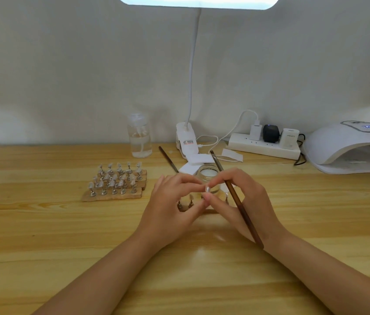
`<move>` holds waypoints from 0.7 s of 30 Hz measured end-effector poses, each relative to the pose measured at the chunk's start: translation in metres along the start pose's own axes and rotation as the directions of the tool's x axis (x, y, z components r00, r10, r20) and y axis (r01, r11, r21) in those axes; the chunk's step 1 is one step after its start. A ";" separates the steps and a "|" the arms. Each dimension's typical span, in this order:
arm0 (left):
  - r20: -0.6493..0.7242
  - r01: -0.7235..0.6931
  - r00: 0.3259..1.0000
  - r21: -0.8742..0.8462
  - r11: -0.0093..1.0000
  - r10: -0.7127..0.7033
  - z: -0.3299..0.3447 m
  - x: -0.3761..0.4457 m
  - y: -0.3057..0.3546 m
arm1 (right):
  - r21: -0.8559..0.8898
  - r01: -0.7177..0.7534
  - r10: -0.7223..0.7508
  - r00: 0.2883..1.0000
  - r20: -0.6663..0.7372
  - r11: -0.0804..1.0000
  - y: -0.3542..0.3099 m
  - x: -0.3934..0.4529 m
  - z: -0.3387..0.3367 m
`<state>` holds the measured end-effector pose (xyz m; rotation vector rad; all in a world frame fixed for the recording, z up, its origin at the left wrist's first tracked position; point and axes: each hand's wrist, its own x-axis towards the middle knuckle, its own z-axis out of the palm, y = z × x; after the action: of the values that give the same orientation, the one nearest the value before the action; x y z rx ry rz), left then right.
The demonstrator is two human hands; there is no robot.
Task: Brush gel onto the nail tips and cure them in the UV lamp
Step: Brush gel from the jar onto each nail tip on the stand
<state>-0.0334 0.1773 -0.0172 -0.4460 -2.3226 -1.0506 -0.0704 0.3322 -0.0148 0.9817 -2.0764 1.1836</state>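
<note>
— What's along the wall?
— A clear pump bottle (pixel 140 137), a clip-on desk lamp (pixel 186 142) (its head lit overhead), and a white power strip (pixel 263 147) holding three plugs.
— And the counter (pixel 43 235)?
— Pale wood; white wipes (pixel 198 159) lie near the lamp's clip.

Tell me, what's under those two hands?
A few nail tips on small stands show between the left hand and right hand; their base is covered.

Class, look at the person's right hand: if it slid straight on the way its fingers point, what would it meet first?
Most likely the left hand: the right hand points left, fingertips nearly touching at the nail tip.
</note>
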 end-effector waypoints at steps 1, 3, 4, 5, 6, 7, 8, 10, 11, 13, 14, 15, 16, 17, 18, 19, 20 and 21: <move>-0.005 -0.011 1.000 -0.003 1.000 0.011 0.001 0.000 -0.001 | 0.012 0.005 -0.005 1.000 -0.002 1.000 -0.001 0.000 0.000; -0.016 -0.025 1.000 -0.017 1.000 0.025 0.002 0.000 -0.002 | 0.031 0.012 -0.012 1.000 0.003 0.999 -0.002 -0.001 0.000; -0.026 -0.031 0.999 -0.029 0.999 0.030 0.002 0.000 -0.003 | 0.034 0.016 -0.017 1.000 0.004 0.999 -0.002 -0.001 0.000; -0.040 -0.033 0.999 -0.044 0.998 0.031 0.002 0.001 -0.004 | 0.039 0.021 -0.021 1.000 0.001 0.999 -0.002 0.000 0.000; -0.060 -0.030 0.998 -0.066 0.997 0.026 0.002 0.001 -0.004 | 0.046 0.022 -0.022 1.000 -0.006 0.999 -0.002 0.001 0.000; -0.086 -0.024 0.996 -0.089 0.996 0.016 0.002 0.002 -0.005 | 0.057 0.017 -0.016 1.000 -0.017 0.998 -0.002 0.002 -0.001; -0.116 -0.015 0.993 -0.111 0.994 0.002 0.001 0.003 -0.004 | 0.074 -0.001 0.004 0.999 -0.032 0.997 -0.003 0.004 -0.002; -0.168 0.011 0.985 -0.142 0.990 -0.035 0.001 0.004 -0.005 | 0.152 -0.076 0.086 0.994 -0.060 0.985 -0.003 0.011 -0.007; -0.186 0.032 0.981 -0.154 0.988 -0.060 0.001 0.005 -0.007 | 0.222 -0.130 0.149 0.986 -0.073 0.966 -0.003 0.014 -0.011; -0.193 0.082 0.974 -0.189 0.979 -0.119 0.000 0.006 -0.009 | 0.370 -0.260 0.310 0.948 -0.080 0.892 -0.002 0.024 -0.016; -0.190 0.100 0.972 -0.204 0.974 -0.139 0.000 0.006 -0.010 | 0.399 -0.315 0.372 0.925 -0.073 0.861 0.000 0.028 -0.019; -0.191 0.108 0.970 -0.211 0.971 -0.149 0.000 0.007 -0.010 | 0.393 -0.354 0.408 0.911 -0.060 0.849 0.002 0.034 -0.021; -0.193 0.114 0.969 -0.216 0.970 -0.157 0.000 0.007 -0.010 | 0.357 -0.381 0.423 0.905 -0.044 0.853 0.005 0.039 -0.023; -0.194 0.121 0.967 -0.222 0.968 -0.165 0.000 0.007 -0.010 | 0.299 -0.404 0.429 0.903 -0.020 0.865 0.008 0.045 -0.024; -0.194 0.126 0.966 -0.228 0.965 -0.172 0.000 0.007 -0.009 | 0.226 -0.425 0.432 0.902 0.018 0.877 0.012 0.052 -0.025; -0.195 0.127 0.965 -0.233 0.964 -0.174 0.000 0.008 -0.009 | 0.150 -0.437 0.432 0.900 0.064 0.887 0.016 0.058 -0.025; -0.196 0.125 0.965 -0.235 0.964 -0.173 -0.001 0.008 -0.009 | 0.079 -0.439 0.430 0.896 0.109 0.895 0.019 0.064 -0.024; -0.197 0.119 0.966 -0.235 0.965 -0.167 -0.001 0.008 -0.009 | 0.018 -0.438 0.431 0.891 0.146 0.899 0.021 0.069 -0.022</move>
<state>-0.0436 0.1716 -0.0168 -0.2339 -2.0799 -1.3654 -0.1255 0.3370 0.0370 0.6476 -2.4754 1.4238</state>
